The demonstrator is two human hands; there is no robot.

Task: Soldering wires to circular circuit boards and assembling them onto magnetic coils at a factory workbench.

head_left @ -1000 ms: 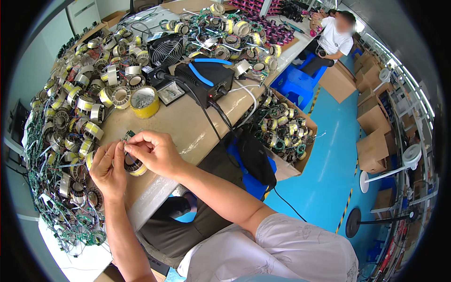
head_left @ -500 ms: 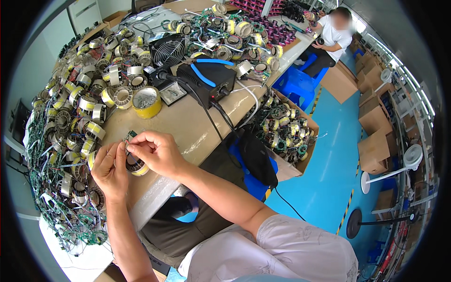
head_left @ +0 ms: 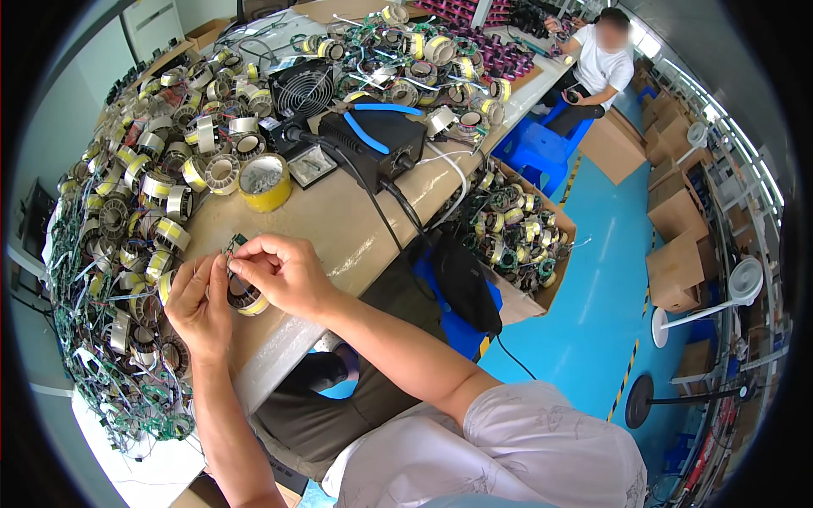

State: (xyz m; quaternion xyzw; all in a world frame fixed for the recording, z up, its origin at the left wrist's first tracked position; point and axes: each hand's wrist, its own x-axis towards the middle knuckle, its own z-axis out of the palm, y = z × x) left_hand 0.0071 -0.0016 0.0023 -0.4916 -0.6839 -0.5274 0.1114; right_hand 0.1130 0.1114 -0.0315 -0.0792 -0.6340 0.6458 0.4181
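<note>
Close together over the table's near edge, both my hands are pinched at the fingertips. My left hand (head_left: 198,311) grips thin wires, and my right hand (head_left: 284,273) pinches the wires right beside it. A small green circuit board (head_left: 239,241) sticks up just past the fingertips, joined to these wires. Below the hands a motor coil ring (head_left: 247,302) with yellow tape lies on the tabletop, partly covered by my fingers. The exact wire ends between the fingertips are too small to make out.
A big heap of coil rings (head_left: 157,184) with trailing wires covers the left. Beyond my hands stand a yellow tub (head_left: 266,196), a black soldering station (head_left: 373,144) with blue-handled pliers (head_left: 366,134), and a fan (head_left: 303,91). A carton of coils (head_left: 549,296) sits right; a co-worker (head_left: 603,63) sits farther off.
My hands hold nearly the same pose over the coil ring. At the far right the co-worker's head and hands have shifted slightly.
</note>
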